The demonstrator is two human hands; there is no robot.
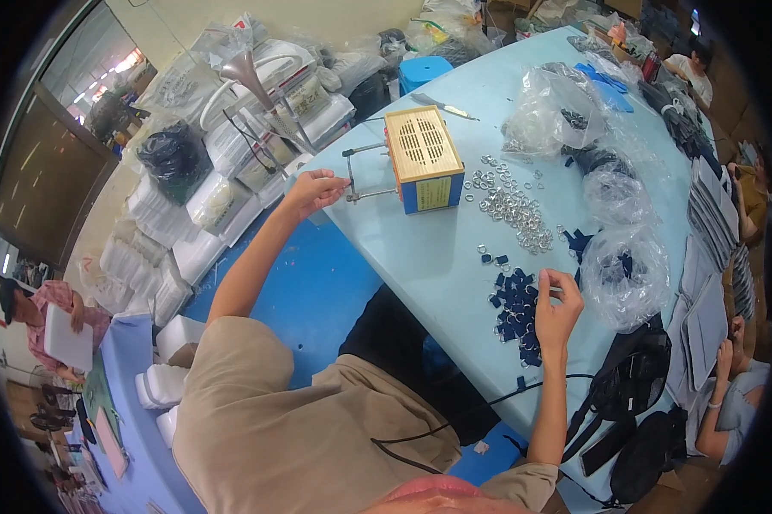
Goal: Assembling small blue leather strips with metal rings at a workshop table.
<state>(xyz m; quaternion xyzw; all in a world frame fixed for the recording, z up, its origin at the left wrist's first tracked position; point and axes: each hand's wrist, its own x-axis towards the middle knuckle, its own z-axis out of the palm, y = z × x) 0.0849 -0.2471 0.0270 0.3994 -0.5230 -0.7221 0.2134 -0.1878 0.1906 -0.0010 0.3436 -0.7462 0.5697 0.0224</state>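
Note:
My left hand [319, 190] is closed in a pinch beside two metal rods [371, 196] joined by a crosspiece. Whatever its fingertips hold is too small to make out. The rods stick out from a box [434, 190] with blue sides and a light wooden top with a slotted round grille. Over a heap of navy fabric tabs with metal rings [514, 313], my right hand [559, 310] has thumb and fingertips brought together; I cannot see what is between them. Loose silver D-rings [523, 218] lie spread between the box and the heap.
A utility knife [446, 106] lies behind the box. Clear plastic bags [626, 270] and a black bag [630, 373] line the table's right side. A black cable [489, 404] crosses the near edge. Wrapped white stacks [223, 206] stand left; other people work at both sides.

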